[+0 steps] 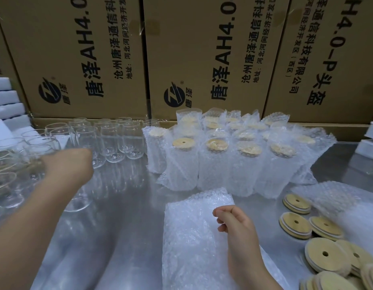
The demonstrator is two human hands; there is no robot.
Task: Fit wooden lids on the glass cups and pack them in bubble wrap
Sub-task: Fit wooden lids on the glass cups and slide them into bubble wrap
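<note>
Several empty glass cups [112, 141] stand at the back left of the steel table [122, 237]. My left hand [68, 166] reaches among the cups at the far left. Its fingers are blurred and hidden by glass, so I cannot tell its grip. My right hand [238, 225] pinches the top edge of a flat bubble wrap bag [191, 243] lying in front of me. Behind it stand several cups in bubble wrap [214, 166], each with a wooden lid on. Loose wooden lids [296, 225] with a centre hole lie at the right.
Large printed cardboard boxes [87, 59] wall off the back of the table. White foam blocks [5, 109] are stacked at the far left and more white blocks [369, 143] sit at the far right. A pile of bubble wrap bags [338, 197] lies behind the lids.
</note>
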